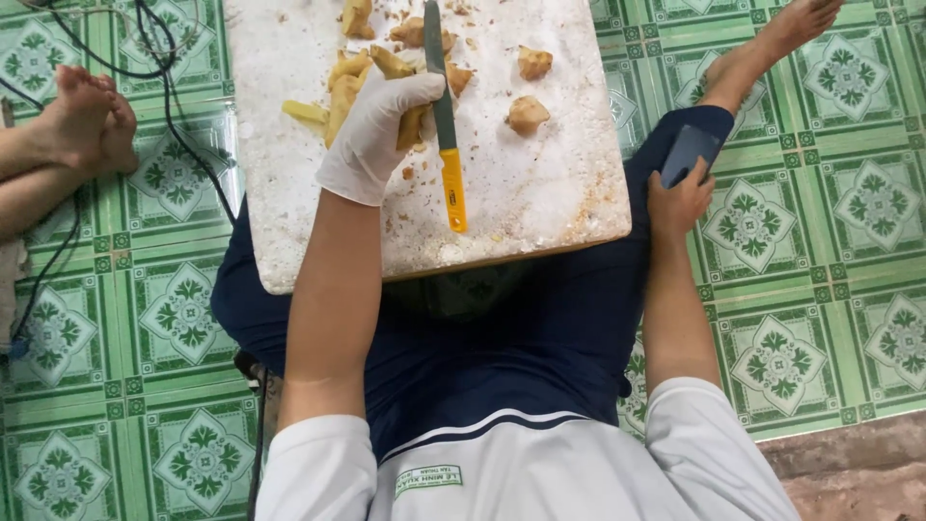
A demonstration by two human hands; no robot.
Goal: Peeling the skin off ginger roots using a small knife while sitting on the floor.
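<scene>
A white board (540, 193) lay across the person's lap above the green tiled floor (849, 212). On it, the gloved left hand (381, 130) was curled over yellow fruit pieces (342, 92), beside a knife (446, 125) lying flat. The pieces looked soft, light and sticky, best pinched at their firmer ends. The bare right hand (678, 201) was closed around a dark phone (687, 152) at the knee.
</scene>
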